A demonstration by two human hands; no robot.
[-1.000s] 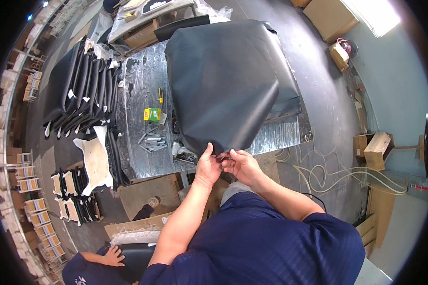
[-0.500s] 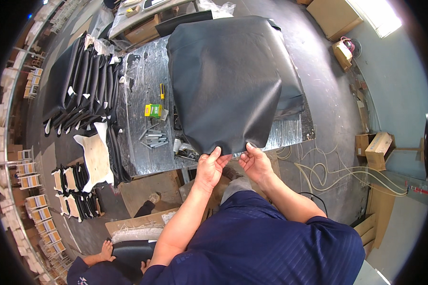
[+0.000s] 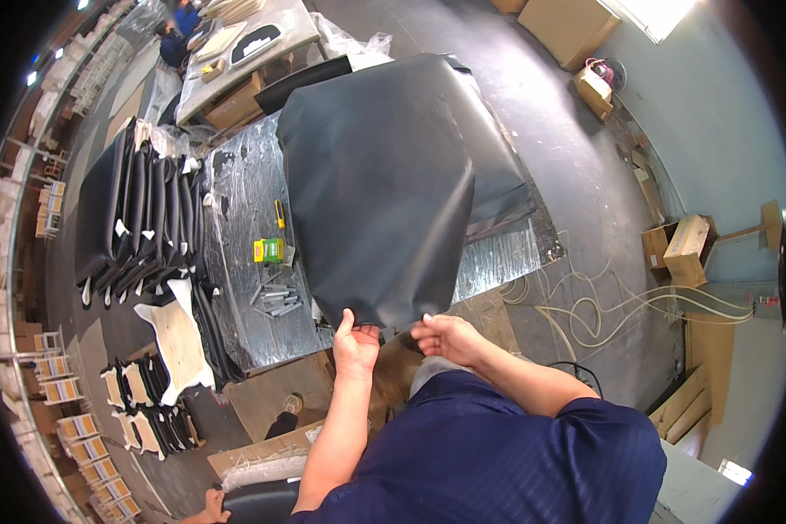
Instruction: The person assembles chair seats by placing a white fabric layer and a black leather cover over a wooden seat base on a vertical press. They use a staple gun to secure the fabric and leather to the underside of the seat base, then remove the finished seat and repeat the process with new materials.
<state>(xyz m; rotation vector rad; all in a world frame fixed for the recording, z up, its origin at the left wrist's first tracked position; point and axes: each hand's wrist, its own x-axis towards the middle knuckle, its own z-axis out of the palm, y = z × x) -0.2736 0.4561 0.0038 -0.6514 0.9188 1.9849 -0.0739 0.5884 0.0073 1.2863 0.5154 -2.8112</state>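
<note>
A large piece of black leather-like material (image 3: 375, 175) lies over the wrapped table, its near edge reaching past the table toward me. My left hand (image 3: 356, 345) grips that near edge, thumb on top and fingers beneath. Just to its right, my right hand (image 3: 450, 338) pinches the same edge between thumb and fingers. Another black sheet (image 3: 498, 192) shows under the material on the right. Left of it on the table are a yellow utility knife (image 3: 279, 214), a small green and yellow box (image 3: 269, 251) and several strips of metal staples (image 3: 277, 297).
Black padded panels (image 3: 135, 210) are stacked at the left, beside a pale bare wooden panel (image 3: 176, 339). A co-worker's hand (image 3: 212, 506) touches a black panel at lower left. Hoses (image 3: 585, 314) trail over the floor on the right, near cardboard boxes (image 3: 690, 249).
The view has shifted, so the table sits lower and further left. Both hands stay on the near edge; the right hand's fingers have drawn closer together. One co-worker hand has left the view.
</note>
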